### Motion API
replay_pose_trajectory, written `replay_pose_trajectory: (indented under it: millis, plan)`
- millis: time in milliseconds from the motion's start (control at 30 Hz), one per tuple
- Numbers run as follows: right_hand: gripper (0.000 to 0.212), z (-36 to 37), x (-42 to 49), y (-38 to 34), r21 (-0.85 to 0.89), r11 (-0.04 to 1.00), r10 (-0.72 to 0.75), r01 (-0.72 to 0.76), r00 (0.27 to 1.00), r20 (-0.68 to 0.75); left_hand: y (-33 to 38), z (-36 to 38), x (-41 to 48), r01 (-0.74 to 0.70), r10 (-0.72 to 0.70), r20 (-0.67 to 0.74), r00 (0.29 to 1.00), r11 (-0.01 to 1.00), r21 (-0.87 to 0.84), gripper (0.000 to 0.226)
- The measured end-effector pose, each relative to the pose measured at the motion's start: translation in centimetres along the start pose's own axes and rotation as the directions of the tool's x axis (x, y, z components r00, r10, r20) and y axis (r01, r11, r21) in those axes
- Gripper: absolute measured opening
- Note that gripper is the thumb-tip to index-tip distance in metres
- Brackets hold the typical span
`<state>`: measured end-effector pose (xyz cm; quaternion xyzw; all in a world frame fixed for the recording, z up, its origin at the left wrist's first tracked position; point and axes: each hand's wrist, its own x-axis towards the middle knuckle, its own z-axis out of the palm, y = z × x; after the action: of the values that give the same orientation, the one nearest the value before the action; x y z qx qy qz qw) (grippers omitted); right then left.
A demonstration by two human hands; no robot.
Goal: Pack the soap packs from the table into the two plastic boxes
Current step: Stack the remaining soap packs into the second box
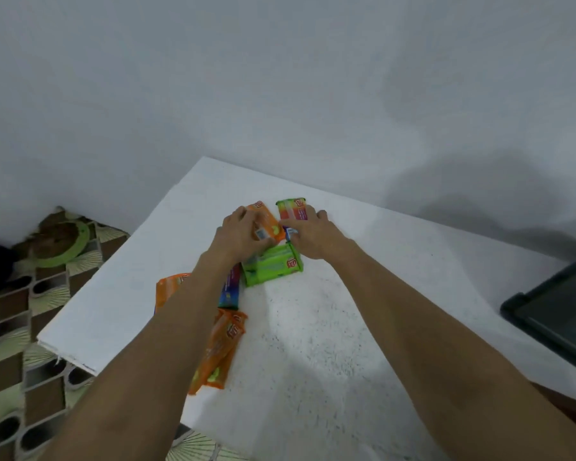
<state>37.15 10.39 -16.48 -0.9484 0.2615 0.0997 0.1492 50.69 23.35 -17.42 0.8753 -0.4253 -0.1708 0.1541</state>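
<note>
Several soap packs lie on the white table (346,327). My left hand (238,236) grips an orange pack (269,218) at the far middle. Beside it, my right hand (313,236) rests fingers-down on a green-and-red pack (291,207), with a bit of blue wrapper showing under the palm. Just in front of both hands lies a green pack (273,264). A blue pack (230,291) and orange packs (222,351) sit partly under my left forearm, and another orange pack (168,286) lies left of it. A dark-rimmed plastic box (559,314) shows at the right edge.
The table's left edge (67,347) drops to a patterned floor (10,344). A green-rimmed round object (64,242) lies on the floor at the left. A plain grey wall (280,78) stands behind the table.
</note>
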Motion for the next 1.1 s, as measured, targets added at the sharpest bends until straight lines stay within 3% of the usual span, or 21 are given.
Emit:
replay_pose_trajectory:
  millis: [133,300,433,533,633,733,833,933,1033,1100]
  plan:
    - [0.042,0.7,0.3,0.0,-0.038,0.999,-0.01,0.008,0.999,-0.053,-0.8,-0.2,1.6,-0.001,-0.004,0.047,0.999,0.995,0.103,0.091]
    - [0.031,1.1,0.1,0.4,-0.07,0.997,0.026,-0.031,0.997,-0.074,-0.8,-0.6,2.1,-0.044,0.038,0.04,0.998,0.987,0.154,0.092]
    - [0.033,0.6,-1.4,1.4,0.071,0.996,0.051,-0.044,0.995,-0.087,0.0,-0.9,1.2,-0.025,0.029,-0.018,0.999,0.976,0.214,0.086]
    - [0.037,-0.2,-2.9,2.7,0.143,0.99,0.027,-0.002,0.984,-0.175,0.3,-0.8,0.4,0.015,-0.006,-0.084,0.996,0.994,0.108,0.085]
    - [0.038,-1.0,-5.2,4.0,0.177,0.983,0.008,0.041,0.963,-0.269,1.3,-0.9,-1.1,0.026,-0.054,-0.113,0.992,0.972,-0.235,0.076]
    - [0.034,-2.0,-8.2,4.9,0.292,0.954,0.054,0.073,0.913,-0.405,3.5,-0.9,-4.0,0.02,-0.085,-0.078,0.993,0.791,-0.612,0.058]
    - [0.029,-3.2,-12.1,5.7,0.487,0.871,0.171,0.066,0.889,-0.425,5.7,-0.5,-7.0,0.042,-0.148,-0.031,0.989,0.469,-0.882,0.054]
    - [0.024,-4.4,-16.7,6.1,0.666,0.744,0.29,0.053,0.872,-0.395,8.4,-0.9,-10.9,0.018,-0.15,-0.019,0.988,0.241,-0.97,0.036]
    - [0.022,-5.4,-21.8,6.2,0.768,0.635,0.353,0.09,0.85,-0.391,11.3,-0.6,-15.0,0.0,-0.056,0.0,0.998,0.004,-1.0,0.035]
    - [0.024,-5.7,-25.6,6.3,0.781,0.615,0.369,0.107,0.837,-0.405,13.2,-0.1,-17.5,0.018,0.019,0.016,1.0,-0.14,-0.99,0.038]
